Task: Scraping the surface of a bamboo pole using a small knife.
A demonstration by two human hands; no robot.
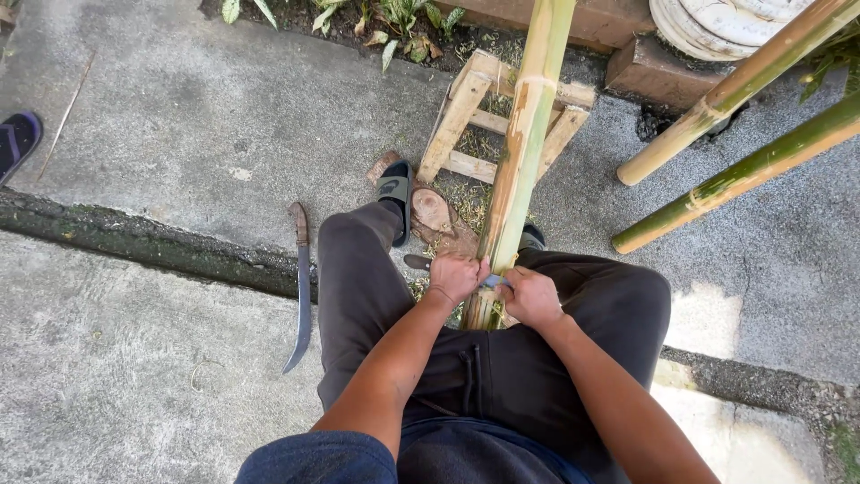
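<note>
So the person's got a bamboo pole (522,152) standing between their knees, left hand (455,276) and right hand (530,298) both clenched on a blade (494,280) pressed against its lower end. A curved machete (302,285) lies on the concrete floor (152,152) just left, wooden frame (466,116) behind the pole.

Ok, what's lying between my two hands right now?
In the head view, the bamboo pole runs between the left hand and right hand. Both hands grip a thin blade laid across it. The hands sit close on either side of the pole.
</note>
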